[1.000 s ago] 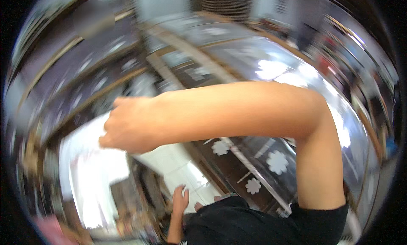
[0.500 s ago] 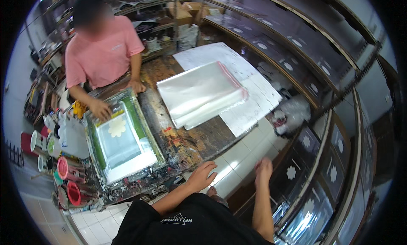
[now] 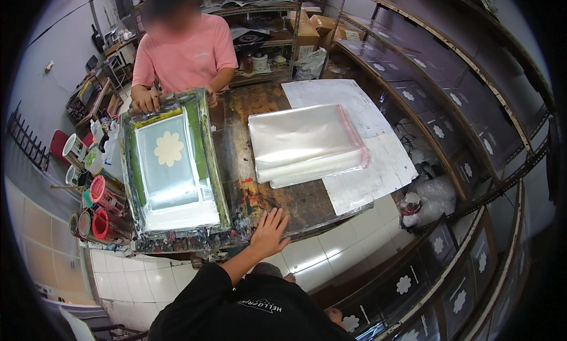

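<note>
Your left hand [image 3: 269, 232] lay flat and open on the table [image 3: 295, 205] edge, gripping nothing; your right hand was out of view. The bags [image 3: 304, 143] beyond it looked light, limp, slippery: best pinched at a corner.

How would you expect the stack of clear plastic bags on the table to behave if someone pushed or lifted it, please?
The stack of clear plastic bags looks glossy, so its sheets would probably slide apart when pushed. It is thin film, so it would likely sag when lifted from one edge. It lies flat and seems unlikely to roll.
</note>
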`<state>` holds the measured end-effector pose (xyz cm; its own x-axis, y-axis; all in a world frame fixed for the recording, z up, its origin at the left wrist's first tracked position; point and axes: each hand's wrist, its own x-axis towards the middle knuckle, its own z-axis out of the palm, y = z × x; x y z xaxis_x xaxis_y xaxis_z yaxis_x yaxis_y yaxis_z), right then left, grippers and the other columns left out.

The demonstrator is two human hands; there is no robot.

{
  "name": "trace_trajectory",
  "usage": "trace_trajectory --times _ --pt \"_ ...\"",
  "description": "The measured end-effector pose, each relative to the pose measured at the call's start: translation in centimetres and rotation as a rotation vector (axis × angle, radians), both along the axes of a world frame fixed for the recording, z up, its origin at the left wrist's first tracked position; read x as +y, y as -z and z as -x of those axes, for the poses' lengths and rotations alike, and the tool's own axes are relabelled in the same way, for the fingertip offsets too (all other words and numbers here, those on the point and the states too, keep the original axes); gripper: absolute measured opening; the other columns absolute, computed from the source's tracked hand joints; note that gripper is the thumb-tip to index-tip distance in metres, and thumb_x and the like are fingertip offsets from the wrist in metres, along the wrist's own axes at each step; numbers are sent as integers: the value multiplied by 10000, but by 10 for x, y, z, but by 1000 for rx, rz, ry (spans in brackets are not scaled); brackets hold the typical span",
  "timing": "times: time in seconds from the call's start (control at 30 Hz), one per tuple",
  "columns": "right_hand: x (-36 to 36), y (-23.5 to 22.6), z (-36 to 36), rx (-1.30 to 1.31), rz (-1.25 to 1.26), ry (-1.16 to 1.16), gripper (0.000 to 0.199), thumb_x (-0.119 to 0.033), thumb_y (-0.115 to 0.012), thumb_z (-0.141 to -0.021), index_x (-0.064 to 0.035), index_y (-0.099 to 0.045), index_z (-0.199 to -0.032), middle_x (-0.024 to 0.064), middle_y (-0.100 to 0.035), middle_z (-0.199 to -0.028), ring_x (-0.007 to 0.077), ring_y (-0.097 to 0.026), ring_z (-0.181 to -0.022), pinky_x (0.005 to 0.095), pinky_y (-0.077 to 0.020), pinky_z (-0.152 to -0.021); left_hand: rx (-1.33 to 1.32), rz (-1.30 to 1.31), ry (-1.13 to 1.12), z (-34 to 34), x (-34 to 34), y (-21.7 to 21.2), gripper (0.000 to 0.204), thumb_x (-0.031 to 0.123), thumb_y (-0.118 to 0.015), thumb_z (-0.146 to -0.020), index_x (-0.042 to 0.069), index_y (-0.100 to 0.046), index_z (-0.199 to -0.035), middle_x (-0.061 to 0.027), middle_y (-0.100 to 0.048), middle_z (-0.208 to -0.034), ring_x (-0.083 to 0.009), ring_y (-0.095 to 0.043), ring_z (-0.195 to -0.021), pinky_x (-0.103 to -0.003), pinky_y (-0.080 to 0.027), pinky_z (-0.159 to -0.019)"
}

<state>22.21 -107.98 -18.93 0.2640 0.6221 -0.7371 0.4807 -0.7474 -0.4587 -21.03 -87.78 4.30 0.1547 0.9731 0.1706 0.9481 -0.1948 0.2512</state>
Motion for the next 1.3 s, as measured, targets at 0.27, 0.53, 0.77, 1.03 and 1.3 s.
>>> trace_trajectory --times 0.27,0.53,0.77,1.03,1.3 --pt "120 -42 -27 297 -205 355 59 -100 -559 -962 -61 -576 -1002 52 -598 -776 163 -602 -583 279 -481 -481 -2 -7 -44 -2 -1 8 696 381 -671 -872 45 -457 -1443 -214 -357 -1540 -376 -285 -1455 -524 -199 -1204" --pt "106 8 2 278 -165 36 169 -133 -637 -921 -31 -626 -1054 105 -680 -878 209 -693 -713 335 -548 -612 -128 -25 -64 -2 -1 9 584 360 -617 -922 65 -504 -1414 -175 -397 -1529 -346 -298 -1456 -508 -188 -1215" --pt "62 15 -3 -13 -194 -303 265 -218 -675 -892 4 -680 -1037 171 -713 -961 257 -724 -856 383 -570 -751 -411 -50 -95 1 0 5 500 279 -648 -910 43 -568 -1343 -178 -476 -1451 -368 -376 -1401 -497 -243 -1195" --pt "56 -46 -19 -4 -88 -17 250 -135 -616 -926 53 -655 -1087 154 -706 -1014 265 -673 -953 378 -523 -833 -6 -628 -306 1 47 -97 704 228 -737 -807 -21 -468 -1408 -274 -351 -1515 -454 -299 -1429 -648 -217 -1152" --pt "63 -13 -19 241 -160 139 217 -142 -594 -957 12 -604 -1110 91 -653 -923 191 -663 -750 325 -543 -642 387 -314 -277 43 131 -80 628 184 -660 -839 5 -474 -1411 -218 -436 -1485 -392 -353 -1420 -651 -144 -1178"
